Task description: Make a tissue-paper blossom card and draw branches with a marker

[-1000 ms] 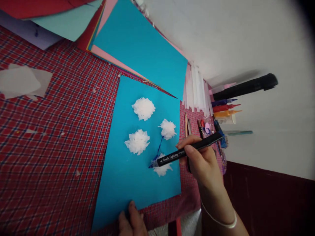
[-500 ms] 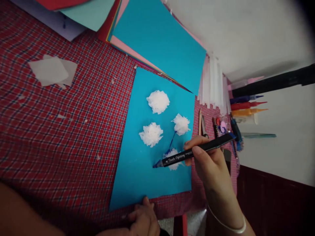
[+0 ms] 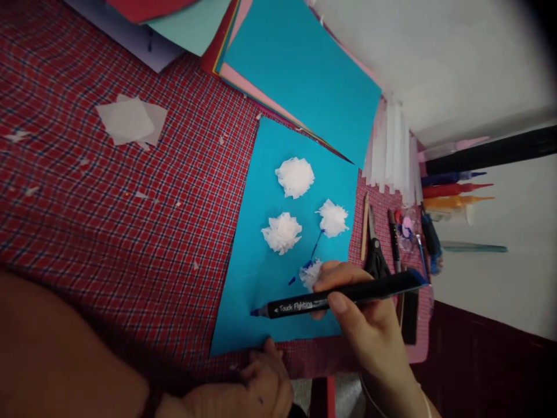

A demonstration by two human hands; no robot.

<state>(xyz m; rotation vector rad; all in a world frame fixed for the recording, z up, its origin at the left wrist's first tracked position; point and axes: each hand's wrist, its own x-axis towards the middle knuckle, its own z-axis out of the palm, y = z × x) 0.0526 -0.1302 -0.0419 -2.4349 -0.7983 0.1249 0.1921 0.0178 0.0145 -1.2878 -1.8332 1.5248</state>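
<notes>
My right hand (image 3: 365, 313) is closed around a black marker (image 3: 300, 303) with a blue tip and "Touch" lettering. Its tip is at the lower left of a blue paper sheet (image 3: 248, 249); whether it touches cannot be told. White tissue-paper puffs sit on the sheet: an upper one (image 3: 295, 177), a left one (image 3: 282, 233), a right one (image 3: 333, 219) and a lower one (image 3: 310, 274), partly hidden by my fingers. A blue line (image 3: 317, 245) runs between the right and lower puffs, with a short dash beyond. My left hand (image 3: 265, 380), fingers bent, holds the sheet's near edge.
Coloured papers (image 3: 300, 69) are stacked beyond the sheet. White tissue pieces (image 3: 130, 120) lie on the checked tablecloth (image 3: 195, 174). Glue sticks (image 3: 387, 151), a pencil (image 3: 364, 226), scissors (image 3: 376, 249) and coloured tubes (image 3: 456, 188) line the right side by the wall.
My right hand has moved the marker down and left, away from the lower puff, uncovering a short blue dash. The view has shifted, and my left hand stays at the sheet's edge.
</notes>
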